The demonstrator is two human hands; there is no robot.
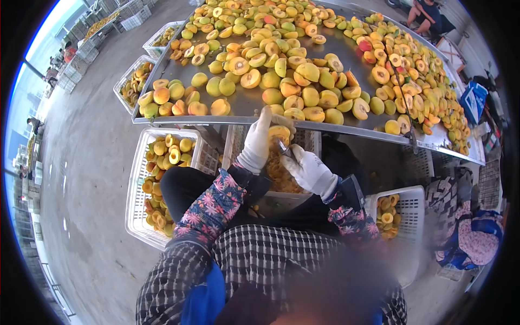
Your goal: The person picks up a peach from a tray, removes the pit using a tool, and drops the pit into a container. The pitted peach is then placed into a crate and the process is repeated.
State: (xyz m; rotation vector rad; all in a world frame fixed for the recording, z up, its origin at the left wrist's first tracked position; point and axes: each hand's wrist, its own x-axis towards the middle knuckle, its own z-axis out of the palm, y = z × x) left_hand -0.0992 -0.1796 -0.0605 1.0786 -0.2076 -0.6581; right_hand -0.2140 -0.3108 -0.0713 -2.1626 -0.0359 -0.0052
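My left hand (257, 145), in a white glove, is closed around a yellow peach half (279, 133) at the front edge of the metal table. My right hand (312, 172), gloved in white too, grips a small metal pitting tool (283, 147), its tip at the peach's cut face. Below both hands stands a crate (233, 142) with wet orange-brown scraps (283, 177) in it. Many halved peaches (306, 73), some cut side up, are heaped on the table just beyond my hands.
The metal table (246, 105) spans the front. A white crate of peach halves (132, 203) stands at my left, another crate (414, 208) at my right. A thin dark rod (405, 103) leans over the table's right part. Other people sit farther off.
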